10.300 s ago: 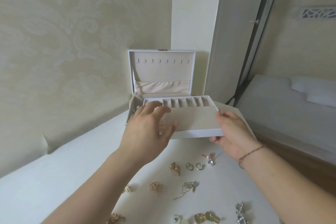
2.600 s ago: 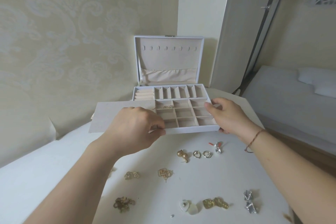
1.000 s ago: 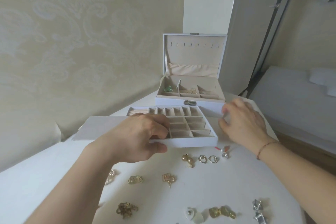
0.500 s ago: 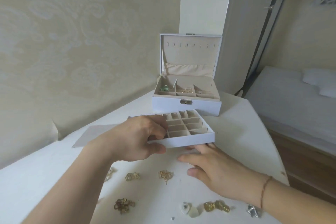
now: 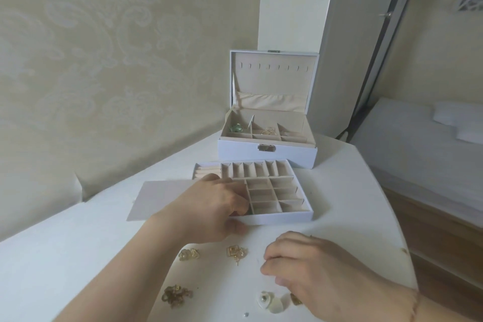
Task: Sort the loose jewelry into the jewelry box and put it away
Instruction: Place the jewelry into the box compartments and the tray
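Since half a second ago the tray (image 5: 266, 191) has come down onto the table (image 5: 78, 256), and the right hand (image 5: 311, 272) has drawn back from under it to the jewelry near the front edge.

Head view: the left hand (image 5: 211, 209) grips the tray's front-left corner, fingers curled over its rim and thumb against the front wall, probably to keep it steady while pieces go in. A flat beige cover (image 5: 156, 198) juts out from under that hand toward the table's left side. The right hand is curled low over the surface with fingertips together; it seems to be pinching up a small piece, though blur hides what it holds, if anything. The jewelry box (image 5: 266, 149) stands open behind the tray toward the back of the table, lid upright, with a green ring (image 5: 236, 128) and a gold piece (image 5: 269, 131) already in its lower compartments. Loose gold earrings (image 5: 188, 254), a square gold pair (image 5: 236, 252), a gold cluster (image 5: 175, 295) and a pearl-white earring (image 5: 270, 302) lie along the front edge, within reach.

White tabletop with a rounded right edge; damask wallpaper (image 5: 104, 60) behind, a bed (image 5: 431, 138) to the right.
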A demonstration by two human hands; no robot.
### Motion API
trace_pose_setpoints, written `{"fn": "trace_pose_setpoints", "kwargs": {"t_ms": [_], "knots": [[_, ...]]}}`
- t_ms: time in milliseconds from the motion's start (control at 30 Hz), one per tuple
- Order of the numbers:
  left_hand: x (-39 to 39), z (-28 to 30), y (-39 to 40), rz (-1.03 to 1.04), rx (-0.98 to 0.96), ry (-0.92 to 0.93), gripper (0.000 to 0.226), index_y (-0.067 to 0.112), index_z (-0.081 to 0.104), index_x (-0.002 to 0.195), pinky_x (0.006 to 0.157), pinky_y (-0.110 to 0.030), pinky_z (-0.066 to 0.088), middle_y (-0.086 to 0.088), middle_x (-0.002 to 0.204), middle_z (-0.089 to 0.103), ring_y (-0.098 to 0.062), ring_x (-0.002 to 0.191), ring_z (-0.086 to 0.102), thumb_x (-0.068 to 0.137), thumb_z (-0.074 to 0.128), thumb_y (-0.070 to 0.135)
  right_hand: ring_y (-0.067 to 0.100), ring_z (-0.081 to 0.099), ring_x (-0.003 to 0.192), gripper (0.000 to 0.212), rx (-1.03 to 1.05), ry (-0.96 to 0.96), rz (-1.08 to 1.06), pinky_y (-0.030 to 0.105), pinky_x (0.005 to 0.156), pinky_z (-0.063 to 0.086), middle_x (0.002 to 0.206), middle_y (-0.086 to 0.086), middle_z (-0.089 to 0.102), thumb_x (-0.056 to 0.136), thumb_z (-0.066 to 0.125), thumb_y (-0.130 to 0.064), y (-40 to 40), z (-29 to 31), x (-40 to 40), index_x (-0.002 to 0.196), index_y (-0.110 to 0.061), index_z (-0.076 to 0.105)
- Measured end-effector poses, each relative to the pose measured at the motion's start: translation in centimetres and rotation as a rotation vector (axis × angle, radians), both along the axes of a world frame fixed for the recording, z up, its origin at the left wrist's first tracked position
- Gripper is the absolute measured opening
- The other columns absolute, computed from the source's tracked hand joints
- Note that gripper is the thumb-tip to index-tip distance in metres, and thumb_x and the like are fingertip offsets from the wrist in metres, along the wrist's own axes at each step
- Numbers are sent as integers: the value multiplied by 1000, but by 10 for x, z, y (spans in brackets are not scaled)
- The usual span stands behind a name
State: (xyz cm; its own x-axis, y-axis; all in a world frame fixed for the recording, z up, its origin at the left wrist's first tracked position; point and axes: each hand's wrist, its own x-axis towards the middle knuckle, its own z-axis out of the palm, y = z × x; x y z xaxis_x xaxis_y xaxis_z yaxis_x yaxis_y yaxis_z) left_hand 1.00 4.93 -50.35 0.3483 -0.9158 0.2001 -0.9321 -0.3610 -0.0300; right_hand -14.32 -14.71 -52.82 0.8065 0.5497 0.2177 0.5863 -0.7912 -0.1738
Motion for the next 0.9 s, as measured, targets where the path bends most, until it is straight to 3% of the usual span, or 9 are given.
{"fn": "trace_pose_setpoints", "kwargs": {"t_ms": [67, 200, 300, 500, 667, 767, 867, 900], "knots": [[0, 2, 0, 24, 18, 37, 34, 21, 47, 69, 76, -32, 40, 10, 83, 53, -16, 78, 53, 79, 59, 51, 2, 52, 101, 23, 49, 60, -39, 26, 79, 51, 107, -17, 58, 86, 61, -31, 0, 5, 1, 109, -33, 61], [2, 7, 2, 82, -27, 225, 12, 27, 61, 84, 76, -32, 46, 14, 84, 59, -15, 82, 58, 90, 52, 33, -8, 50, 110, 42, 291, 319, -228, 12, 95, 40, 114, -24, 59, 79, 75, -36, -13, 22, 2, 120, -36, 63], [0, 4, -2, 150, -50, 264, 24, 30, 61, 93, 79, -34, 50, 15, 93, 63, -15, 88, 59, 88, 47, 11, -8, 55, 106, 39, 317, 315, -263, 15, 94, 43, 112, -26, 60, 81, 75, -30, -16, 24, -1, 118, -35, 64], [-3, 6, -3, 193, -73, 262, 36, 27, 70, 89, 72, -31, 51, 8, 89, 70, -15, 81, 60, 80, 51, -2, -2, 50, 104, 26, 205, 202, -225, 22, 90, 44, 102, -22, 62, 86, 66, -28, -1, 20, 0, 111, -35, 67], [-3, 8, -2, 192, -40, 297, 34, 29, 70, 79, 69, -24, 49, 9, 78, 67, -9, 71, 55, 77, 53, -1, 3, 49, 92, 11, 45, 66, -117, 27, 79, 48, 92, -19, 63, 89, 58, -29, 7, 15, -5, 93, -32, 68], [-5, 9, -2, 145, -86, 302, 28, 26, 67, 78, 66, -24, 47, 11, 75, 60, -7, 70, 51, 77, 57, 0, 2, 51, 90, 9, 53, 28, -95, 23, 79, 48, 90, -19, 64, 89, 60, -26, 6, 16, -5, 92, -31, 67], [0, 15, 4, 226, -242, 309, 15, 22, 68, 92, 74, -23, 44, 9, 89, 60, -10, 80, 53, 79, 71, 16, -2, 54, 92, 10, 204, 85, -164, 16, 82, 44, 93, -19, 63, 89, 63, -26, -3, 30, -2, 96, -32, 67], [3, 16, 8, 310, -235, 309, 27, 24, 66, 102, 79, -24, 45, 8, 100, 61, -12, 90, 55, 77, 74, 26, -1, 57, 92, 13, 270, 93, -220, 12, 81, 43, 93, -21, 64, 88, 66, -25, -9, 36, 3, 98, -33, 67]]}}
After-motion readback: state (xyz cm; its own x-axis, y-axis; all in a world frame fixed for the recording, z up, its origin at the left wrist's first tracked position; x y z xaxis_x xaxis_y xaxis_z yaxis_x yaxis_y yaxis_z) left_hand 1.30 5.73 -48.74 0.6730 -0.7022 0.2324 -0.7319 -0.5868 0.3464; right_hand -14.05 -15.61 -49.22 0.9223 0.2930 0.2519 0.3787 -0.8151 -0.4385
